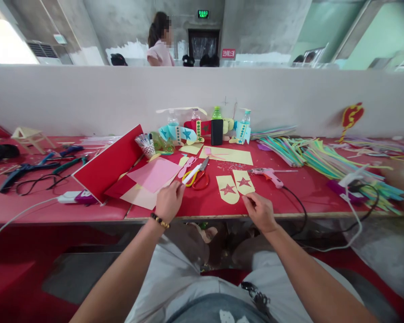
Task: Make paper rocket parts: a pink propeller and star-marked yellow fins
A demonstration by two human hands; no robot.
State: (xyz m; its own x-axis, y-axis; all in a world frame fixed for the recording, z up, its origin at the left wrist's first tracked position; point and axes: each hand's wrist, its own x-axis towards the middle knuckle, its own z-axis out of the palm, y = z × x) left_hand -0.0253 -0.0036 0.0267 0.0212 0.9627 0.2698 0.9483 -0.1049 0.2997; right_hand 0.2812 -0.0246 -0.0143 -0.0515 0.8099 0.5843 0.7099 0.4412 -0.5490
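Observation:
My left hand [169, 201] rests on the red table [289, 197] at the corner of a pink paper sheet [154, 174], its fingers curled; what it pinches is hidden. Yellow-handled scissors [195, 174] lie just beyond it. My right hand [260, 211] sits near the table's front edge, fingers pinched together right below two yellow paper cut-outs with red stars [235, 187]. A pink glue gun [268, 175] lies to the right of the cut-outs.
A red board [106, 167] leans at the left. Bottle rockets and paper crafts [205, 128] stand by the white partition. Coloured strips [326, 159] fill the right side, tools and cables [37, 172] the left. A person stands behind the partition; another hand [399, 172] reaches in at right.

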